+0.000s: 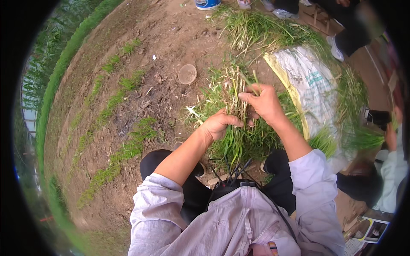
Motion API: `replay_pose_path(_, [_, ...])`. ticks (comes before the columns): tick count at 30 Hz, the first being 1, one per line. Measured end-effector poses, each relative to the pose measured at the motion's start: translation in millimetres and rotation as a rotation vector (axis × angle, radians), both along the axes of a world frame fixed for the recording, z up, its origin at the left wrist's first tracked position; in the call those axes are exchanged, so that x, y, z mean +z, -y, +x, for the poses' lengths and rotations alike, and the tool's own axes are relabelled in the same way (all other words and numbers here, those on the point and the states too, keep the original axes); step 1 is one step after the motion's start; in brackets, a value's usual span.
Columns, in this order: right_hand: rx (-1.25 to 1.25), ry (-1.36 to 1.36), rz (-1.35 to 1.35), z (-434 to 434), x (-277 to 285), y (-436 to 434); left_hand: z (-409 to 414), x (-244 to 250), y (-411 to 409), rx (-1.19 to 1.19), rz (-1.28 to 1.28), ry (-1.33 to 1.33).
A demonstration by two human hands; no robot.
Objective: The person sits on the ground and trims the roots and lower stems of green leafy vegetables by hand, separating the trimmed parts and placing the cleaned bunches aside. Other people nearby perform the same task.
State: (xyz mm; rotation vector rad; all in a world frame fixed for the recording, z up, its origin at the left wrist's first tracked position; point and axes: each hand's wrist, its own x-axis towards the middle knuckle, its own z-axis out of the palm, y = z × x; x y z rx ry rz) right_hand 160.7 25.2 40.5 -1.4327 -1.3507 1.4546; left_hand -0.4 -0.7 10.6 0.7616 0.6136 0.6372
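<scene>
My left hand (218, 124) grips a bunch of long, thin greens (235, 136) that look like garlic chives. Their pale stem ends point away from me, and the green leaves hang towards my lap. At the upper right of the bunch, my right hand (266, 103) pinches a few stems (255, 80) between thumb and fingers. Beneath both hands lies a heap of loose greens and pale trimmings (209, 99) on the soil. Some of my right fingertips are hidden behind the stems.
A white woven sack (307, 76) with a yellow edge lies to the right, with more greens (256, 27) beyond it. A round disc-like object (187, 74) sits on the soil (160, 105). A blue-and-white bucket (207, 4) stands far ahead. Another person's hand (390, 136) holds greens at right.
</scene>
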Motion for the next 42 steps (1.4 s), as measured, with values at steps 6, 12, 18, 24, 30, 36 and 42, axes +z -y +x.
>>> replay_pose_path(6, [-0.114, -0.266, -0.051, 15, -5, -7, 3, 3, 0, 0.100, -0.310, 0.126])
replay_pose_path(12, [-0.031, -0.132, -0.064, 11, -2, -4, 5, 0, 1, 0.151, -0.138, -0.006])
replay_pose_path(18, [-0.193, -0.170, -0.124, 15, 3, -7, 4, 2, -5, 0.358, -0.332, -0.012])
replay_pose_path(24, [-0.459, -0.327, -0.067, 56, 13, -23, -25, -19, -19, 0.653, -0.307, -0.170])
replay_pose_path(30, [-0.559, -0.037, 0.141, 89, 14, -32, -48, -26, -20, 0.756, -0.349, -0.278])
replay_pose_path(36, [-0.077, 0.431, 0.215, 27, 5, -10, -17, -1, -3, 0.400, -0.246, -0.136])
replay_pose_path(42, [-0.039, 0.193, 0.099, 5, -4, -2, 0, 2, -2, 0.391, -0.295, -0.119])
